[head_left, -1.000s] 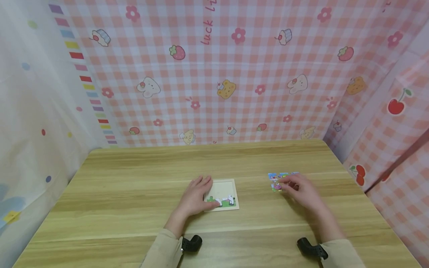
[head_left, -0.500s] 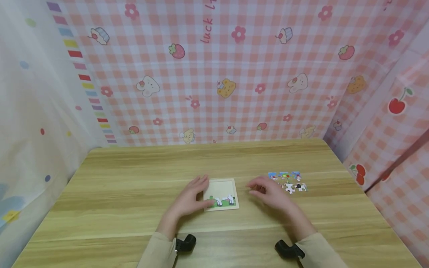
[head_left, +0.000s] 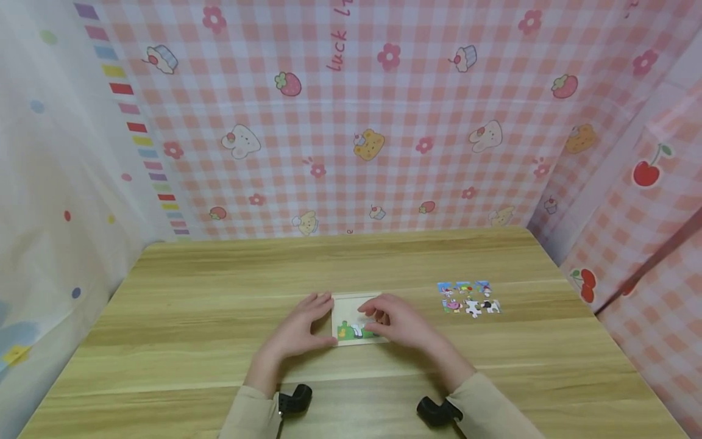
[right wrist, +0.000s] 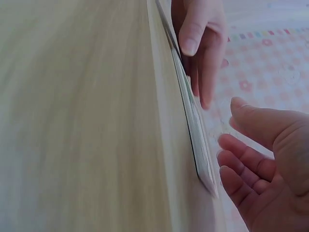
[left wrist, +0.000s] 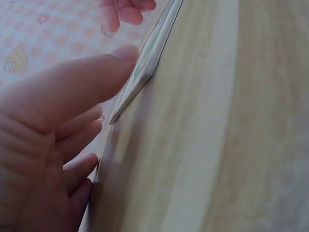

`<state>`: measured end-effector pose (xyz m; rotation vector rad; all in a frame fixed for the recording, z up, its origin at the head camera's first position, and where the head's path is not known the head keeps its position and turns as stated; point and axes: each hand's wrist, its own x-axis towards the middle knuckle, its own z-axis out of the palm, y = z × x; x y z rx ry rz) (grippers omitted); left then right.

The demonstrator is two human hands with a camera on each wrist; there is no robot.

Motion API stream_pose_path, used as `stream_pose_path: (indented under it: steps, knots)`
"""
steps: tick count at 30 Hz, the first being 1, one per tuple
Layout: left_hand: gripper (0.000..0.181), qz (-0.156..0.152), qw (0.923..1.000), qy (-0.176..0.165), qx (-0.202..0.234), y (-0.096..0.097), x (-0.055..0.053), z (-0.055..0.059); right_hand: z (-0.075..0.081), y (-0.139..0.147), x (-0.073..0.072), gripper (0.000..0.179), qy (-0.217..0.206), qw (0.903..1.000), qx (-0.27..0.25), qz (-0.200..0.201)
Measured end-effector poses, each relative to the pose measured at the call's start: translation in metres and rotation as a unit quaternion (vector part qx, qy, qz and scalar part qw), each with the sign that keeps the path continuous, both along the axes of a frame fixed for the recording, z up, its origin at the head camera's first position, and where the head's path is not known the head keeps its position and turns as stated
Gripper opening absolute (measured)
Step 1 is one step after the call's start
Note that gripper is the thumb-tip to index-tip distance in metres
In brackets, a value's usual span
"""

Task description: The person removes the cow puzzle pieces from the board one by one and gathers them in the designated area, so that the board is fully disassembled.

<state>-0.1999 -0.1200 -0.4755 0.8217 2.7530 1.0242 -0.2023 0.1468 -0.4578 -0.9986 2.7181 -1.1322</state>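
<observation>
A small pale wooden puzzle tray lies mid-table, with joined jigsaw pieces showing green and white along its near side. My left hand rests at the tray's left side, fingers fairly straight, and its thumb is at the near left corner. Over the right part of the tray hovers my right hand. Its thumb and loosely bent fingers stand apart, and no piece shows between them. It hides part of the tray's right side.
Several loose jigsaw pieces lie in two rows on the wooden table, right of the tray. A checked curtain hangs behind the table. Each wrist carries a black camera mount.
My right hand has moved left from the loose pieces to above the tray, uncovering those pieces. My left hand has shifted slightly left, its thumb drawing back from the pieces to the tray's edge.
</observation>
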Motion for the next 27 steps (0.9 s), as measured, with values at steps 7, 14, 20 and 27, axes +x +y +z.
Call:
stream_pose_path:
  steps: [7,14,20,27]
  knots:
    - [0.070,-0.016,0.9998,0.007,0.007,-0.004,0.000,-0.002,-0.002,-0.018,-0.003,0.027,0.011,0.9993,0.037,0.002]
    - [0.068,-0.026,0.9996,0.008,0.001,-0.005,-0.001,-0.003,-0.004,-0.031,-0.002,0.026,0.023,0.9984,0.050,0.012]
    - [0.068,-0.027,0.9996,0.004,0.002,-0.005,0.001,-0.001,-0.005,-0.039,0.000,0.023,0.015,0.9976,0.067,-0.002]
    - [0.068,-0.029,0.9996,0.002,0.007,-0.005,0.001,0.000,-0.007,-0.044,0.001,0.021,0.026,0.9964,0.079,-0.016]
